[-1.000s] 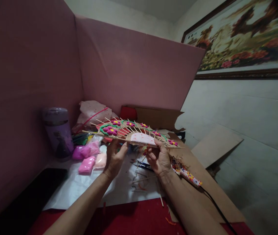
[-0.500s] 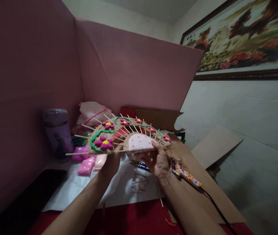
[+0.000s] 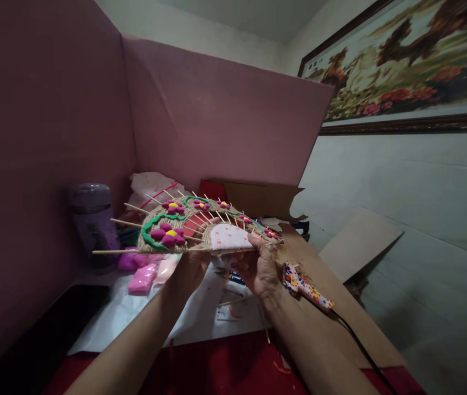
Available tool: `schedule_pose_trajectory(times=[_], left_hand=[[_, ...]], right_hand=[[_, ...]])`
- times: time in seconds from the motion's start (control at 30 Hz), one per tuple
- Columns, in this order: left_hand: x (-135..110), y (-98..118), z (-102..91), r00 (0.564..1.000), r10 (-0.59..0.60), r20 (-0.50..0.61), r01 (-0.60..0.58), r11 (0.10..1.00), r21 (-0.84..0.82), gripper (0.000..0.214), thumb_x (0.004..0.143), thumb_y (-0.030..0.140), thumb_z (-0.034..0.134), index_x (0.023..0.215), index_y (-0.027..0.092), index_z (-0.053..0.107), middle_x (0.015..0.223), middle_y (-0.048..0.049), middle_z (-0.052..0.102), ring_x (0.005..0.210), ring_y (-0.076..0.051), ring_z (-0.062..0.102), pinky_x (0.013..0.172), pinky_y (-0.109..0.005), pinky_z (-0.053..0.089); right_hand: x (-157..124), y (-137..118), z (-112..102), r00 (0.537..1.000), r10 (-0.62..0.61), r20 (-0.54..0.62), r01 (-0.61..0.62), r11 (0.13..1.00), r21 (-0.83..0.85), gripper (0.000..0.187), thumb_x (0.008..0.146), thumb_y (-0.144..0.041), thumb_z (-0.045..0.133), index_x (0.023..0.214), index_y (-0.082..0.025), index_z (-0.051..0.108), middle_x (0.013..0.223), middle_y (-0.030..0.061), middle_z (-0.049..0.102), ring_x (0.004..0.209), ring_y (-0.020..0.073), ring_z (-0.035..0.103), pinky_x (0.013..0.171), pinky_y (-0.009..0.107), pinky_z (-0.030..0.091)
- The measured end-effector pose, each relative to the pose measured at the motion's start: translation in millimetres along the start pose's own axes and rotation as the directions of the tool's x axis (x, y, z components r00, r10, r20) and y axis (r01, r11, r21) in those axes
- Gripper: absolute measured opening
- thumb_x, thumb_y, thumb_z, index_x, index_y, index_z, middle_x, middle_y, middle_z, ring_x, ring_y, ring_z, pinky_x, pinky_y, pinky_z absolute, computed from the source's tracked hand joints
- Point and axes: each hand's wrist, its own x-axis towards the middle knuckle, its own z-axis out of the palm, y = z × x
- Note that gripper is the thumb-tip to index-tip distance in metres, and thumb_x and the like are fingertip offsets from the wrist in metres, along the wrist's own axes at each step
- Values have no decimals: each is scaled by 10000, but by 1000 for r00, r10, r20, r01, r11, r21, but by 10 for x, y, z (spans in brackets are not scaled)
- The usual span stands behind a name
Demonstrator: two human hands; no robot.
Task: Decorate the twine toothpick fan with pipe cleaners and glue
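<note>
A half-round fan of thin wooden sticks and wound twine (image 3: 194, 219) is held up above the table. Magenta clay flowers with yellow centres and a wavy green clay vine decorate its outer band. Its small inner half-circle bears white cloth with pink dots (image 3: 230, 236). My right hand (image 3: 260, 269) grips the lower right of that inner part, thumb on top and fingers beneath. From below, my left hand (image 3: 194, 266) holds the straight lower edge left of the cloth; its fingers are partly hidden behind the fan.
A flower-patterned glue gun (image 3: 307, 288) with a black cord lies on cardboard (image 3: 352, 334) at right. Pink clay packets (image 3: 143, 278) and a purple tumbler (image 3: 94, 225) stand left. Blue-handled pliers (image 3: 235, 278) rest on white paper (image 3: 114, 321). A dark flat object (image 3: 73, 312) is at lower left.
The fan has shifted slightly left in view and tilted a little, its left end now nearer. Both hands keep their hold. The whole view has also moved slightly.
</note>
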Motion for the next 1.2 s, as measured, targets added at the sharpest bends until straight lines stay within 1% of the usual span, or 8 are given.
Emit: schedule_pose_trajectory(times=[0.17, 0.4, 0.47, 0.57, 0.67, 0.83, 0.97, 1.2], left_hand=[[104, 32, -21, 918, -95, 384, 199, 950, -240, 429, 581, 164, 641, 1004, 221, 598, 876, -43, 673, 884, -220, 628, 705, -306, 505], [399, 77, 121, 956, -44, 290, 154, 916, -371, 383, 620, 249, 745, 956, 238, 561, 885, -2, 637, 794, -144, 619, 641, -237, 486], [477, 116, 162, 965, -40, 258, 149, 895, -420, 354, 621, 297, 755, 907, 236, 557, 866, 7, 630, 773, -133, 611, 603, -216, 475], [571, 161, 161, 978, -28, 208, 127, 866, -483, 305, 637, 308, 749, 868, 240, 563, 824, 20, 620, 713, -111, 595, 547, -191, 455], [636, 169, 113, 986, 3, 168, 81, 865, -495, 237, 669, 267, 728, 845, 225, 576, 781, 19, 617, 671, -94, 577, 550, -183, 461], [693, 137, 9, 989, 25, 143, 55, 846, -530, 238, 671, 205, 725, 852, 198, 571, 751, 25, 614, 671, -93, 588, 579, -189, 487], [693, 137, -48, 991, 15, 131, 58, 841, -539, 242, 670, 209, 725, 847, 192, 561, 761, 24, 616, 643, -95, 594, 572, -203, 491], [562, 241, 46, 989, -12, 145, 78, 885, -458, 358, 613, 263, 764, 890, 200, 547, 780, 27, 617, 643, -111, 601, 575, -234, 488]], right_hand=[[4, -129, 138, 994, 96, 51, -96, 995, -3, 275, 726, -421, 599, 669, -153, 576, 405, -31, 527, 298, 55, 342, 267, 133, 206], [-233, -380, 308, 984, -33, 178, 96, 929, -358, 385, 756, -529, 566, 755, -150, 636, 587, 18, 612, 442, 88, 477, 318, 148, 260], [-428, -464, 173, 981, -124, 146, 188, 766, -614, 323, 734, -468, 627, 735, -146, 657, 607, 20, 613, 476, 89, 484, 354, 158, 285], [-705, -643, -238, 931, -347, 111, 238, 347, -907, 223, 741, -351, 644, 628, -159, 659, 565, 9, 585, 522, 110, 497, 457, 197, 358], [-844, -848, -731, 846, -524, 102, 37, -132, -991, 153, 766, -295, 576, 798, -200, 692, 711, 35, 652, 658, 173, 567, 590, 264, 408], [-781, -939, -1148, 966, -240, 93, -68, -589, -805, 397, 761, -215, 482, 1139, -161, 586, 1057, 111, 630, 971, 257, 562, 827, 348, 395], [-704, -805, -1174, 972, -210, 111, -65, -685, -725, 446, 732, -123, 432, 1163, -151, 542, 1112, 131, 602, 1018, 262, 546, 848, 346, 382], [-726, -818, -1299, 949, -307, 74, -124, -579, -806, 441, 629, -122, 445, 1029, -159, 626, 988, 115, 648, 916, 245, 608, 777, 308, 458]])
